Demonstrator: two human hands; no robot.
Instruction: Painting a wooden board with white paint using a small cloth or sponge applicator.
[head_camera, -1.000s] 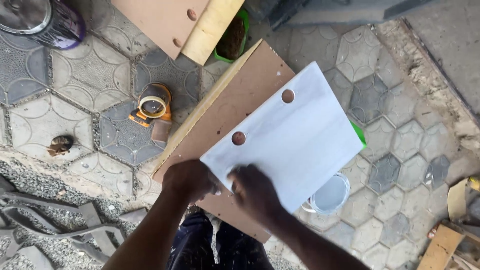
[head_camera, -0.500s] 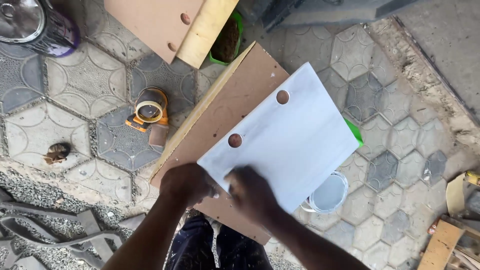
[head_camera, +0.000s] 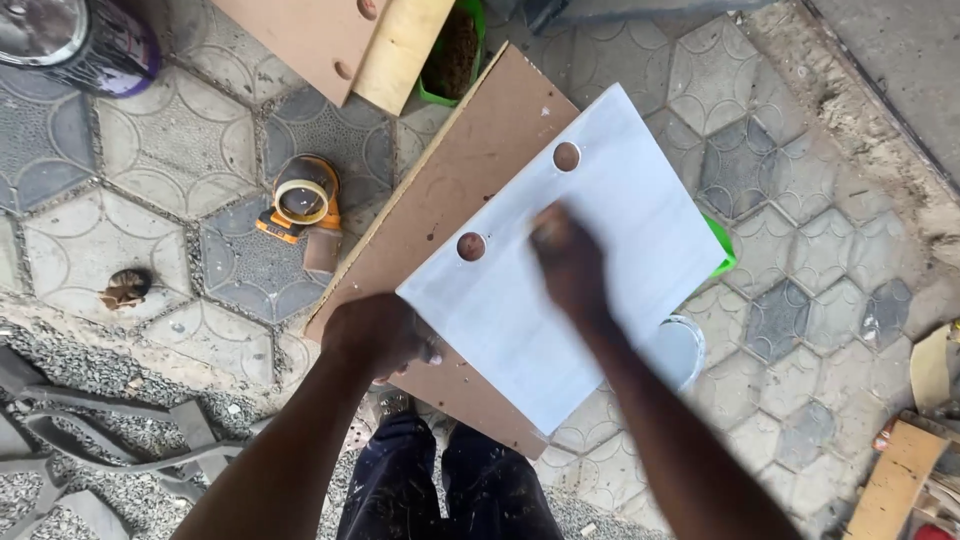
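White panel (head_camera: 590, 290), green tub (head_camera: 452, 55) holding brown debris

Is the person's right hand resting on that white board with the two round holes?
Yes: the right hand lies flat on the white rectangular board, just right of its two round holes, while the left hand grips the board's near corner.

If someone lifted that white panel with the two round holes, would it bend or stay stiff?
The white panel probably stays stiff: it lies dead flat with straight edges on the brown board. Its smooth face may be slippery, so it could slide. The left hand grips its corner; the right hand rests on top.
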